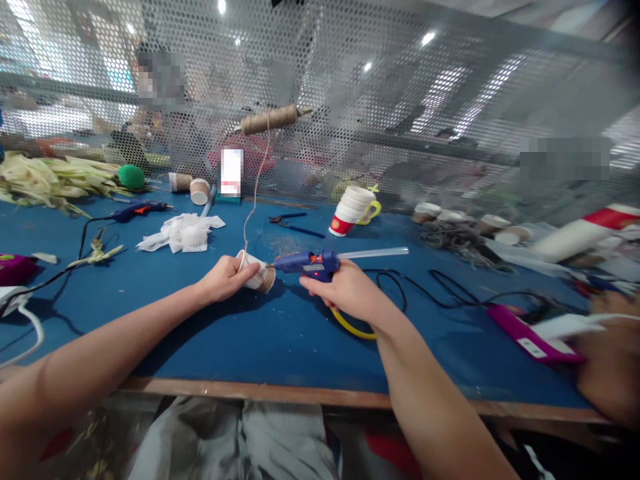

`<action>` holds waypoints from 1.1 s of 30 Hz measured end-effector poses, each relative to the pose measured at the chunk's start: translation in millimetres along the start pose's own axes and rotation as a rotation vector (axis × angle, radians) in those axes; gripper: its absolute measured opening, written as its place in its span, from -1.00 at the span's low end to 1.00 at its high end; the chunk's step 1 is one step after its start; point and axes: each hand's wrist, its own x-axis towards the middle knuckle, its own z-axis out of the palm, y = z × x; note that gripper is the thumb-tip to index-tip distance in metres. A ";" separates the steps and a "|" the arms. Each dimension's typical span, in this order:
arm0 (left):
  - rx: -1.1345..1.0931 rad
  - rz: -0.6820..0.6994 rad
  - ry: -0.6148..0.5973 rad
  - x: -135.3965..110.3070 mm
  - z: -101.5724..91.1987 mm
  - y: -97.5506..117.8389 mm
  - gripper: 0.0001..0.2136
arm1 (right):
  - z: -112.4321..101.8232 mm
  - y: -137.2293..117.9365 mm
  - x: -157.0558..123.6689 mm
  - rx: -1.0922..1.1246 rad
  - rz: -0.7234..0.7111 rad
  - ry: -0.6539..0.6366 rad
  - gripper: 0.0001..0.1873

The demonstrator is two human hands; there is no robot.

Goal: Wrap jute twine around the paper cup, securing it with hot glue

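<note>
My left hand (227, 277) grips a small white paper cup (254, 259) lying tilted, with brown twine wound around its lower part. A strand of twine (257, 180) runs from the cup up to a spool (270, 120) on the mesh panel. In my right hand (350, 288) is a blue hot glue gun (307, 262), fingers wrapped round its handle. Its nozzle points left and meets the cup's side, or nearly so. A clear glue stick (375, 253) sticks out of the gun's back. The fingers under the handle are partly hidden.
Behind stand stacked paper cups (353, 207) and pliers (297, 223). Crumpled white tissue (183, 233), a second glue gun (137, 209) and pale husks (45, 177) lie left. A black cord (450, 297) and purple power strip (533, 337) lie right, beside another person's blurred arm (613, 360).
</note>
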 end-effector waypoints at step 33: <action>-0.019 -0.016 -0.001 -0.2 0.5 1.3 -0.58 | -2.0 0.2 0.4 0.068 0.002 -0.056 -0.76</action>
